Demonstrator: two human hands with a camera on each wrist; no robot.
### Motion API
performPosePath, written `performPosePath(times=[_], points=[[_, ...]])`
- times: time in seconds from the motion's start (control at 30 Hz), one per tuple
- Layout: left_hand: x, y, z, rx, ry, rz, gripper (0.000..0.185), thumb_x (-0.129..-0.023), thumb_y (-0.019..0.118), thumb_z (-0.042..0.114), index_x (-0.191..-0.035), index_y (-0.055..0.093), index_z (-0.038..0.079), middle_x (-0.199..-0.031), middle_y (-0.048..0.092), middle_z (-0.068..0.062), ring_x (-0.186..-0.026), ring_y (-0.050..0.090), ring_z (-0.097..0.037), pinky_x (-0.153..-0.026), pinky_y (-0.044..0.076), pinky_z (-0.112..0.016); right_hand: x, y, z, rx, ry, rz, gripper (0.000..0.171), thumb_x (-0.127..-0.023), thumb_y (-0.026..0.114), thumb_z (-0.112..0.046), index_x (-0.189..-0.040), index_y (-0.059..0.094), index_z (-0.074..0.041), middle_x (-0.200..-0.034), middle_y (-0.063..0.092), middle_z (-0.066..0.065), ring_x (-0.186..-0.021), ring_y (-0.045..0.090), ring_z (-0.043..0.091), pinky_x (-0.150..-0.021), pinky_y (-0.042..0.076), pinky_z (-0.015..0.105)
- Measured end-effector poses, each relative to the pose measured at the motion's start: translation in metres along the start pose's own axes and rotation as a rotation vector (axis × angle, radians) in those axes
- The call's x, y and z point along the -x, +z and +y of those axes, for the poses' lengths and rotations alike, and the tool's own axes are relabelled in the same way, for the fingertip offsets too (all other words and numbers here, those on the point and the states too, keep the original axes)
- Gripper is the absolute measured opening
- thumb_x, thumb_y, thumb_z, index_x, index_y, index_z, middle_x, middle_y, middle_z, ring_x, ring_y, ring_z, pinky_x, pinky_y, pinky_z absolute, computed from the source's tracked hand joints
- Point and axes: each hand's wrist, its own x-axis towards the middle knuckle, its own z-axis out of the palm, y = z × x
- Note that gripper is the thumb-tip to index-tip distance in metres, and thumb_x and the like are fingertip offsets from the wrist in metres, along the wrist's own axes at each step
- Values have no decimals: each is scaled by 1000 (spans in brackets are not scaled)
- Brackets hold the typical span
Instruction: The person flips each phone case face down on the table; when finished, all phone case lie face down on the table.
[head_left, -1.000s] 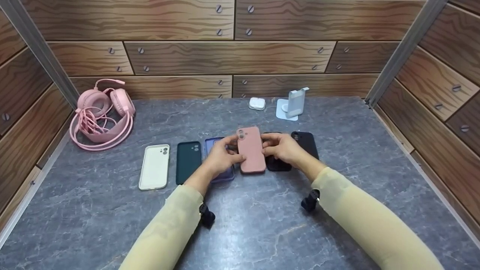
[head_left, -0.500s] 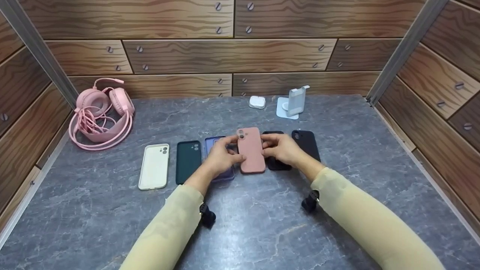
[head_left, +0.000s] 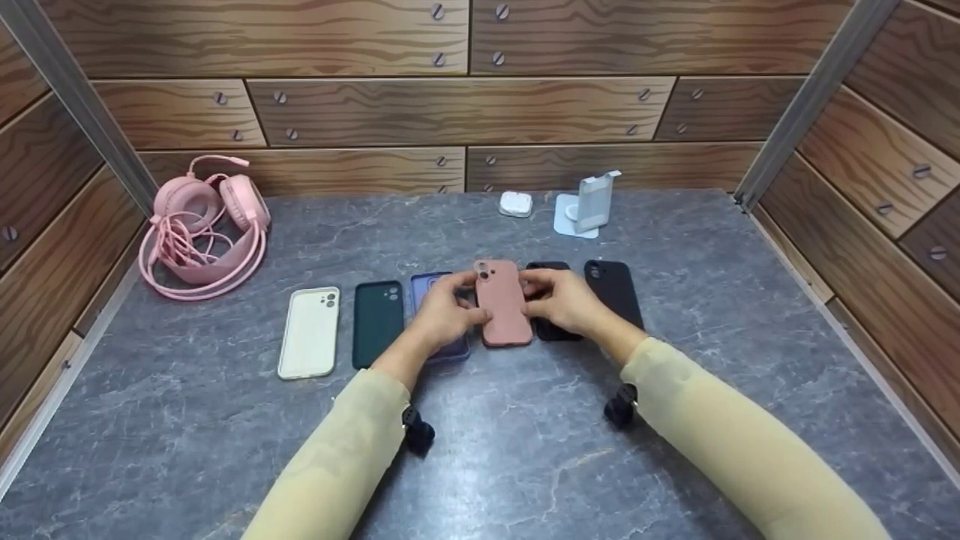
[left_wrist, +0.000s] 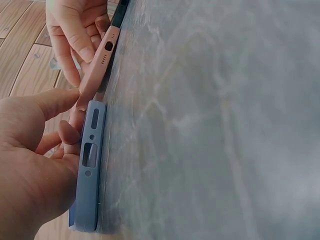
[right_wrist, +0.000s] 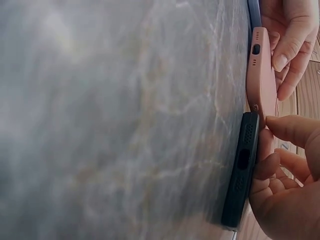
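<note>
A pink phone case lies at or just over the table in the middle of a row of cases. My left hand pinches its left edge between thumb and fingers. On the opposite edge, my right hand pinches it likewise. Under the left hand is a purple-blue phone case, partly covered; its lower edge faces the left wrist camera. A black phone case sits partly hidden beneath the right hand, and the right wrist view shows the pink case's port end close by.
Left in the row are a cream phone case and a dark green one; another black case is at right. Pink headphones stand back left. Behind are a small white case and a white stand.
The far, camera-hole end of the pink phone case has come down a little, so it looks flatter. Both hands keep their hold in nearly the same place.
</note>
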Motion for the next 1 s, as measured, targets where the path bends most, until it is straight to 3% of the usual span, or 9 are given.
performPosePath(times=[0.17, 0.4, 0.67, 1.0], points=[[1, 0, 2, 31, -15, -3, 70, -83, 76, 9, -145, 45, 10, -137, 50, -6, -89, 60, -18, -66, 52, -29, 1, 0, -4, 39, 17, -7, 59, -83, 76, -10, -138, 55, -8, -112, 67, 8, -96, 64, 21, -84, 51, 36], [6, -8, 7, 130, -6, 22, 65, -87, 72, 5, -146, 44, 10, -141, 46, -8, -94, 61, -19, -70, 53, -31, 3, -1, -7, 4, 23, 27, 59, -80, 77, -8, -136, 57, -7, -110, 69, 8, -95, 65, 20, -85, 51, 36], [13, -40, 10, 97, 24, 111, 63, -85, 76, 11, -142, 50, 12, -133, 53, -13, -102, 59, -21, -75, 53, -33, 4, 0, -17, -41, 14, 44, 53, -85, 71, -9, -136, 57, -6, -110, 69, 9, -97, 65, 20, -83, 52, 34], [26, -77, -8, 36, 29, 183, 58, -83, 76, 9, -137, 54, 5, -122, 59, -20, -95, 57, -25, -75, 50, -30, 0, 18, -39, -77, -49, 51, 50, -84, 71, -8, -133, 60, -7, -103, 71, 8, -81, 66, 17, -67, 54, 28]])
